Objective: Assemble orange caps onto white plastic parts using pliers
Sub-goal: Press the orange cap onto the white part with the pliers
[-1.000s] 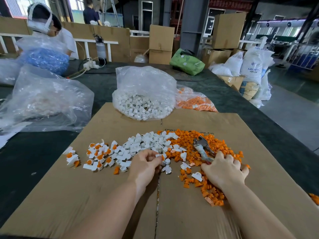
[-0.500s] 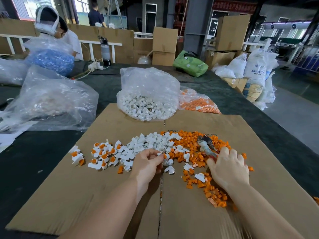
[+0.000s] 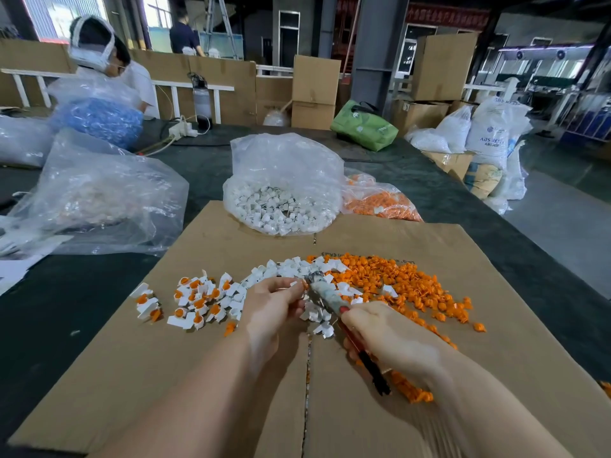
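My left hand (image 3: 272, 307) pinches a small white plastic part with an orange cap (image 3: 299, 284) at its fingertips. My right hand (image 3: 390, 335) grips the pliers (image 3: 325, 294), whose jaws sit right at that part. A pile of loose white parts (image 3: 284, 271) lies on the cardboard sheet (image 3: 205, 375) behind my hands. Loose orange caps (image 3: 396, 279) spread to the right. Several white parts fitted with orange caps (image 3: 198, 299) lie in a group to the left.
A clear bag of white parts (image 3: 284, 206) and a bag of orange caps (image 3: 380, 201) stand behind the cardboard. A large clear bag (image 3: 99, 196) lies at the left. Another person (image 3: 109, 61) sits at the far left beside a bag of blue pieces (image 3: 96, 119).
My right hand swung the pliers left from the orange pile up to the part in my left hand. My left hand lifted slightly off the white pile.
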A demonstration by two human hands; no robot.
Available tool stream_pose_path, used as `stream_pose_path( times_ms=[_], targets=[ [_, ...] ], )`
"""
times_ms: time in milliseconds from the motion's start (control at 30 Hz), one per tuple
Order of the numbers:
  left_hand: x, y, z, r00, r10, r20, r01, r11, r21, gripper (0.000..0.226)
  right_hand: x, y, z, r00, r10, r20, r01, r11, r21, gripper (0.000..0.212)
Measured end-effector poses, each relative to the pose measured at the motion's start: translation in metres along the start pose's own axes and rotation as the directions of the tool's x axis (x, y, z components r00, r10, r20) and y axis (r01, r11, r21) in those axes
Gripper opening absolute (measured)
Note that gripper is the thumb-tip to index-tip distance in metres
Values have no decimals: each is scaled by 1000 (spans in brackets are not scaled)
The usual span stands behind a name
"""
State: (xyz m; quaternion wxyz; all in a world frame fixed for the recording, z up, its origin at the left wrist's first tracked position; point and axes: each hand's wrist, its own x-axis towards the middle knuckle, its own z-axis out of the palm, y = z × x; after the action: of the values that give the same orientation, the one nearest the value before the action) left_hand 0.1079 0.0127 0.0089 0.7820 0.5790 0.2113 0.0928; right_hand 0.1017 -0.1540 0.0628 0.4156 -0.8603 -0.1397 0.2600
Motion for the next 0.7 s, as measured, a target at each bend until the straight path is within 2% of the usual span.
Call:
stream_pose_path(
  times_ms=[167,467,700],
  targets=[
    [0,-1,-4,1000,5,-20,-5,1000,10,2,1,-2,2,999,32,40,-32,999,2,29],
    [-1,0,-1,999,3,-47,-4,1000,-24,3,-2,-7,3,999,22,38,-18,995,-99,43],
    [-2,0,3,999,6,-52,-9,999,-54,8,0,-2,9,993,-106,-48,94,975,-199,31]
  ],
)
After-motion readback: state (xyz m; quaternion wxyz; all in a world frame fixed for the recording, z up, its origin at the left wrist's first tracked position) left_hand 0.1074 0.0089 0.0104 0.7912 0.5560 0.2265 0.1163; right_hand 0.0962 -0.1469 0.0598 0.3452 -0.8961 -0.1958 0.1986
